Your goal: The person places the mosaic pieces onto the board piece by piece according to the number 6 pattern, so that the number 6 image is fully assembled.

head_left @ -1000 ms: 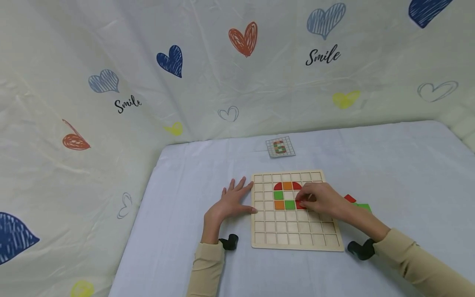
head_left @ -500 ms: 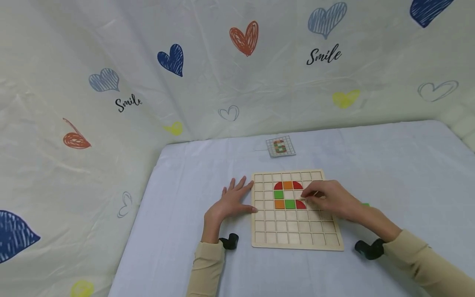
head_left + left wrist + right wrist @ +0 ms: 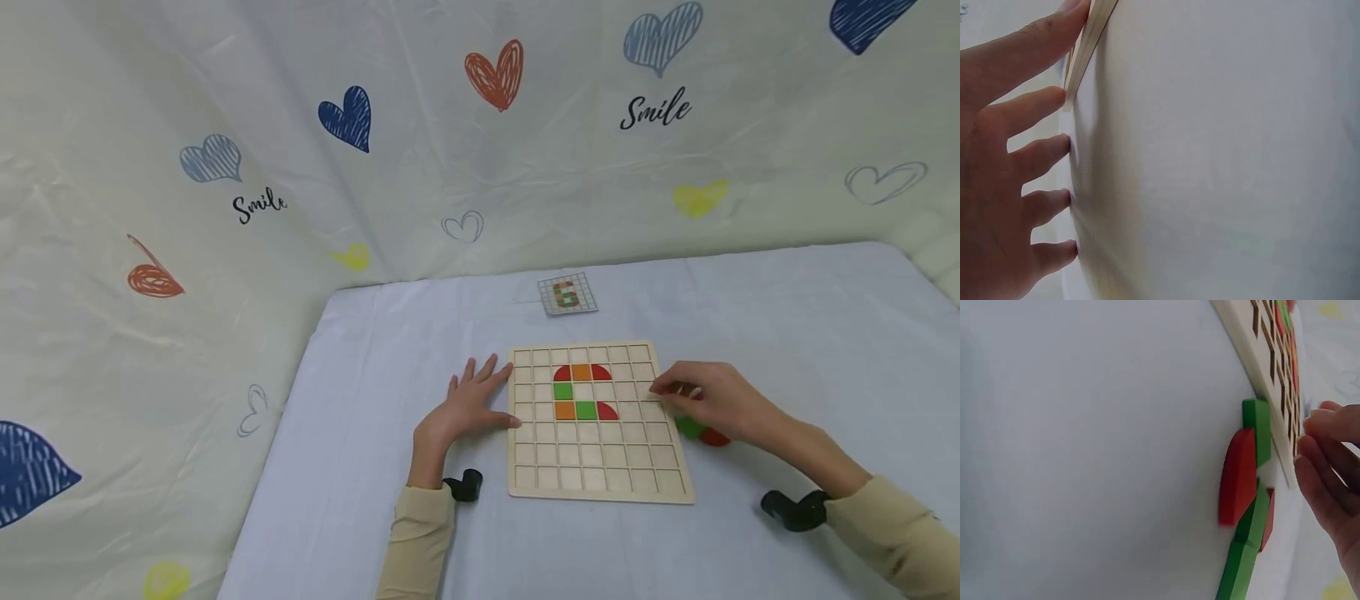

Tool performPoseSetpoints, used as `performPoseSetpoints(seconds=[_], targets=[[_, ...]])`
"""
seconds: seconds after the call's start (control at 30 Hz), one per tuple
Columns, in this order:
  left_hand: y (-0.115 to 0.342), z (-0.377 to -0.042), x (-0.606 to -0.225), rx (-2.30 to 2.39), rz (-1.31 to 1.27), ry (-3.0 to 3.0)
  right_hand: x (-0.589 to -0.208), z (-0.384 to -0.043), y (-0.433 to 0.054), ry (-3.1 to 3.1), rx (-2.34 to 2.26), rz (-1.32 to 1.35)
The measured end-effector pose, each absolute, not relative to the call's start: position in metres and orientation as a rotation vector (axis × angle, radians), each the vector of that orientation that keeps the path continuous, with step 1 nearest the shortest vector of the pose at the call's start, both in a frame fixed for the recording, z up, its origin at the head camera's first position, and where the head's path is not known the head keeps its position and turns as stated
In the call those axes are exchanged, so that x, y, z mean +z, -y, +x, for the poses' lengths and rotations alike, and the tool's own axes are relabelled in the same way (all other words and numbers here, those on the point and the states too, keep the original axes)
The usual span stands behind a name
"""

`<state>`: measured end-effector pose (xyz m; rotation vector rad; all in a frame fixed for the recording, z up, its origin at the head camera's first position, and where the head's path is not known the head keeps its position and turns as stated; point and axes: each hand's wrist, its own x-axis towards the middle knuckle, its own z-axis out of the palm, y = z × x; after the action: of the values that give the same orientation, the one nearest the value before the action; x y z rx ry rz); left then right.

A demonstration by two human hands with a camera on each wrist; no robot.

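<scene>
A light wooden grid board (image 3: 600,477) lies on the table. Set in its cells are red rounded pieces, with one at the lower right (image 3: 607,411), and orange and green squares. My left hand (image 3: 463,410) is spread at the board's left side; its thumb and index finger touch the edge, as the left wrist view also shows. Over the right edge hovers my right hand (image 3: 720,400), thumb and fingertips close together, with no piece visible between them. Beneath it lie loose pieces, among them a green block (image 3: 1261,431) and a red rounded block (image 3: 1239,478).
A small pattern card (image 3: 567,294) with a coloured design on a grid lies behind the board. White cloth covers the table (image 3: 375,358), and a curtain printed with hearts (image 3: 495,75) hangs behind it. Black wrist cameras (image 3: 795,510) sit at both cuffs.
My right hand has drawn away from the red rounded piece on the board and moved right, to the loose pieces. The left hand stays at the board's edge.
</scene>
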<state>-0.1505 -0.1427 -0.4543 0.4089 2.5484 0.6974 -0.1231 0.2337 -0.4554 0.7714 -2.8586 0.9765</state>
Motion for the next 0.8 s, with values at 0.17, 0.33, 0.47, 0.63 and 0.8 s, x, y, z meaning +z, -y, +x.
performPoseSetpoints(seconds=[0.17, 0.33, 0.47, 0.63, 0.8], targets=[[0.142, -0.151, -0.454, 0.708, 0.409, -2.547, -0.460, -0.119, -0.246, 2.908, 0.907, 0.684], [0.141, -0.150, -0.453, 0.706, 0.398, -2.547, -0.463, -0.115, -0.256, 2.873, 0.825, 0.673], [0.141, -0.150, -0.453, 0.700, 0.399, -2.548, -0.468, -0.112, -0.266, 2.772, 0.808, 0.711], [0.141, -0.150, -0.453, 0.705, 0.395, -2.544, -0.475, -0.108, -0.276, 2.720, 0.826, 0.773], [0.141, -0.150, -0.454, 0.713, 0.388, -2.543, -0.475, -0.106, -0.274, 2.772, 0.838, 0.813]])
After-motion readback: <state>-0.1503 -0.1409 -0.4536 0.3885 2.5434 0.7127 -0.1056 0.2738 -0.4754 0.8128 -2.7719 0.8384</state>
